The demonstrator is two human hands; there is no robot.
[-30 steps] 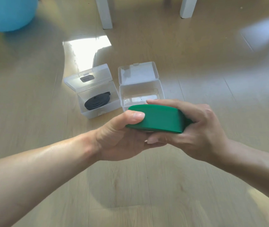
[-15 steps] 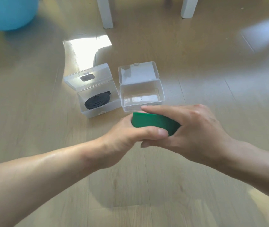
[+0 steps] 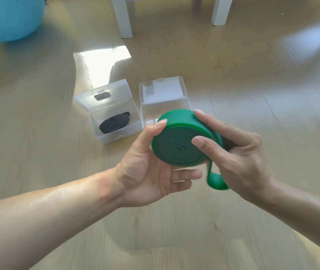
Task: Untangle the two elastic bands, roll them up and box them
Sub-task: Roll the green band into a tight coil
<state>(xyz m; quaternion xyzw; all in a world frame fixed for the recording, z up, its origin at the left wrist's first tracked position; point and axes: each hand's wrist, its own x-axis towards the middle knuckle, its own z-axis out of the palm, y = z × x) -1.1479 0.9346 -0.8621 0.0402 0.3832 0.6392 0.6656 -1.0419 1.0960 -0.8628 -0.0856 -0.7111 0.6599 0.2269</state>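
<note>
While both hands hold it up over the floor, the green band sits between them as a fat round roll with its flat side facing up. The left hand cups the roll from below, thumb curled over its far edge. The right hand pinches the other side, thumb on the flat face and fingers wrapped round the rim. A loose end of the band hangs down under the right hand, so the roll is not quite finished. Just past the hands stands the empty clear box with its lid open. Left of it, the other box holds the rolled black band. The green roll looks soft, stretchy and light, and it may spring open. Best to squeeze it by the rim, with the loose end tucked under a finger.
</note>
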